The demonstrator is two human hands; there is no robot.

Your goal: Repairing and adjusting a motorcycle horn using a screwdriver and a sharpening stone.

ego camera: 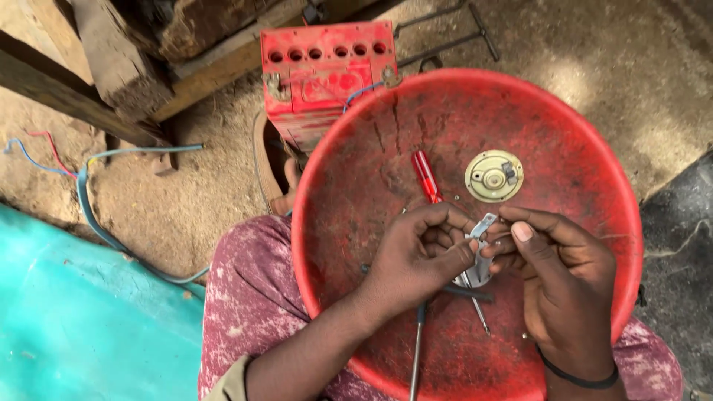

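Over the middle of the red basin (564,134) on the person's lap, the left hand (416,256) and the right hand (553,278) meet, both pinching a small silvery metal part (483,226) between fingertips. Inside the basin, beyond the hands, lie a red-handled screwdriver (425,175) and a round brass-coloured disc (494,176); a red battery (323,74) stands just past its far rim.

The left hand (416,256) and right hand (553,286) cover most of the small grey metal part (483,226) between them, so its shape cannot be told. The red-handled screwdriver (425,174) vanishes under the left fingers. The red basin (594,148) runs off the bottom edge, and the battery (327,70) behind is partly hidden by its rim
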